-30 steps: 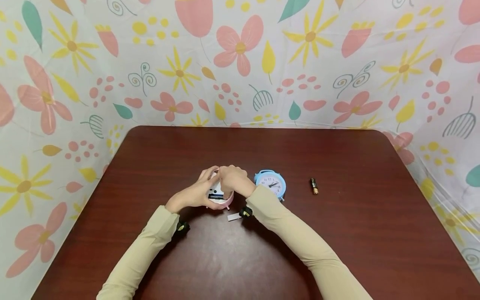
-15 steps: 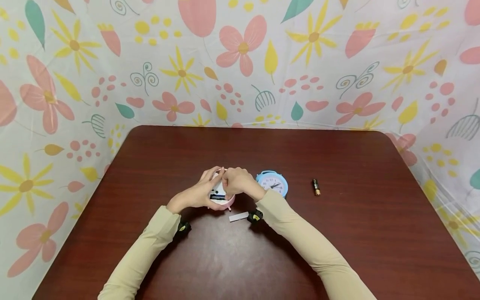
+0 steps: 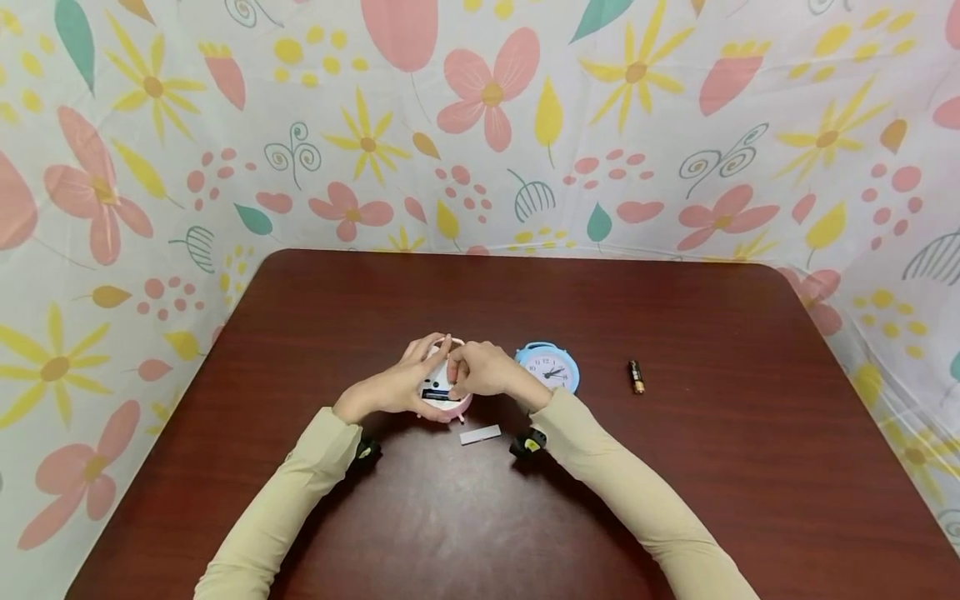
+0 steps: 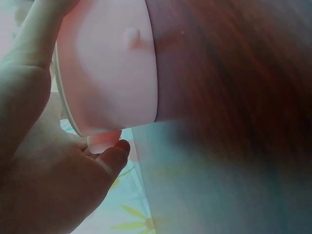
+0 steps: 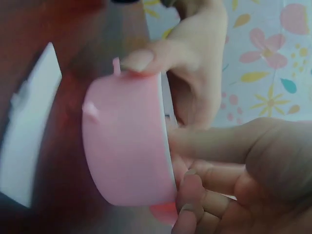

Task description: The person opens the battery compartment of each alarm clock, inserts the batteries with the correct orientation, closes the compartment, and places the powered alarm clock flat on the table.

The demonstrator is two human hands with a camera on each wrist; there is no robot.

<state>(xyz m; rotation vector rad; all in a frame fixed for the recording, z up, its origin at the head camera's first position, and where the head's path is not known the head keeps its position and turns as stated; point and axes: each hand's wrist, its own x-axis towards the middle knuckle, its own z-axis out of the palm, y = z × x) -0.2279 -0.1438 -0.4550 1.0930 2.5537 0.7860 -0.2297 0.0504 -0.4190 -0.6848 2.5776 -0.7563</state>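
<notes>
A pink alarm clock (image 3: 455,410) lies face down, its white back up and the battery compartment uncovered. A dark battery (image 3: 436,395) shows in that compartment. My left hand (image 3: 390,387) grips the clock from the left, thumb on the near side and fingers around the far side. Over the clock's right part is my right hand (image 3: 483,369), its thumb reaching down to the compartment. In the right wrist view its bent fingers (image 5: 190,190) lie close to the clock's rim; whether they pinch anything is hidden. The white battery cover (image 3: 480,435) lies just in front of the clock.
A blue alarm clock (image 3: 551,367) lies face up close by the right hand and forearm. Farther right on the brown table (image 3: 712,433) is a loose black-and-gold battery (image 3: 636,377). A flower-patterned cloth (image 3: 480,125) hangs behind the table.
The right hand and wrist have turned and shifted slightly right, uncovering the whole battery cover and more of the clock's back. The left hand keeps its hold on the clock.
</notes>
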